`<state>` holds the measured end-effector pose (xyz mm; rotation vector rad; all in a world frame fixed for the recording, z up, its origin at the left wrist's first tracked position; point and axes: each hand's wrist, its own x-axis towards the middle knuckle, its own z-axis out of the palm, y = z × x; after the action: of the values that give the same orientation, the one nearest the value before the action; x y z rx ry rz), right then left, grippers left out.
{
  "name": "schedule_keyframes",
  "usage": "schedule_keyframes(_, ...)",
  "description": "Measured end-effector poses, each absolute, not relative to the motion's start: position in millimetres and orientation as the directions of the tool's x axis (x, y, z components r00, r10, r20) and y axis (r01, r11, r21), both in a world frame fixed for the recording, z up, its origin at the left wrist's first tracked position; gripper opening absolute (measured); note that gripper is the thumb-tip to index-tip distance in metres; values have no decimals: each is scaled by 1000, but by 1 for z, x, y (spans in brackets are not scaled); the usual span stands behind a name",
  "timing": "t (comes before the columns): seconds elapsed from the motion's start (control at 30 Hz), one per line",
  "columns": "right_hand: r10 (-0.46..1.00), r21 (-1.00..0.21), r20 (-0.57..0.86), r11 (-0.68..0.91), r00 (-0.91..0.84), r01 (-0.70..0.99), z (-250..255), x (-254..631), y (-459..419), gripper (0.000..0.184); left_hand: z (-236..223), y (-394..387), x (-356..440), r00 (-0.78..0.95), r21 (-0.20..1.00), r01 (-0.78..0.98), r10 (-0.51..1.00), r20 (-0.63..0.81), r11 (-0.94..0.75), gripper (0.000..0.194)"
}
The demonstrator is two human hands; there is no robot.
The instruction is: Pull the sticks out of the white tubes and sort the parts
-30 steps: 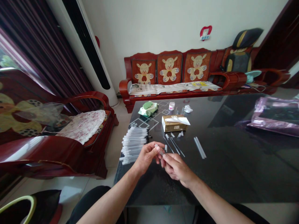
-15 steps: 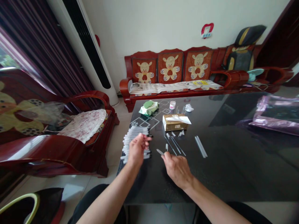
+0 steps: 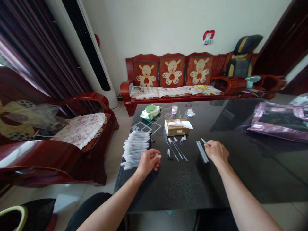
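My right hand (image 3: pixel 218 152) is closed round a translucent white pen barrel (image 3: pixel 203 141), whose tip pokes out past the fingers. Just left of it, a few similar pen barrels (image 3: pixel 202 152) lie side by side on the table. My left hand (image 3: pixel 150 160) has its fingers curled together, with a speck of something pale at the fingertips, too small to name. Beside that hand is a row of many white pens (image 3: pixel 136 147) with black ends. Between the hands lie thin pen refills (image 3: pixel 177 150), small whitish caps (image 3: pixel 168 152) and tiny black pieces (image 3: pixel 170 158).
A tissue box (image 3: pixel 178 130), a green wipes pack (image 3: pixel 150 113), a small white tub (image 3: pixel 174 109) and a crumpled tissue (image 3: pixel 191 112) stand farther back on the dark glossy table (image 3: pixel 231 179). A purple plastic bag (image 3: pixel 279 120) lies at right. A wooden sofa (image 3: pixel 168 99) is behind.
My right hand has moved right with the pen barrel, over to the loose barrels. My left hand has come off the row of pens, toward the right and nearer me. The view has shifted slightly.
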<state>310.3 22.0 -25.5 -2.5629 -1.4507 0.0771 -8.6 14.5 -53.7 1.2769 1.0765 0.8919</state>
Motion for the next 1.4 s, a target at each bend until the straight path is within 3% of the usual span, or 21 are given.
schedule_keyframes(0.23, 839, -100, -97, -544, 536, 833, -47, 322, 27, 29, -84, 32, 0, 260, 959, 281, 960, -104, 28, 24)
schedule_keyframes(0.5, 867, -45, -82, -496, 491, 867, -45, 314, 31, 33, -92, 38, 5, 322, 966, 235, 946, 25, -105, 51)
schedule_keyframes(0.7, 885, -28, -62, -464, 462, 885, -39, 306, 26, 34, -64, 43, -13, 274, 955, 244, 957, 98, -168, 45)
schedule_keyframes(0.83, 908, -13, -19, -420, 419, 908, -34, 300, 21, 31, -31, 43, -49, 202, 912, 358, 970, 133, -199, 30)
schedule_keyframes(0.93, 931, 0, 78, -357, 356, 934, -30, 288, 17, 29, -18, 35, -70, 226, 814, 534, 967, 121, -227, 19)
schedule_keyframes(1.1, 928, 0, 289, -245, 235, 969, -25, 263, 8, 31, -21, 22, -70, 448, 543, 740, 893, 43, -398, 13)
schedule_keyframes(1.27, 921, -32, 337, -197, 196, 980, -26, 253, 6, 27, -33, 18, -60, 444, 279, 873, 888, -117, -400, 10)
schedule_keyframes(1.4, 923, -52, 339, -174, 181, 983, -26, 250, 5, 26, -38, 15, -56, 451, 208, 882, 886, -109, -423, 13)
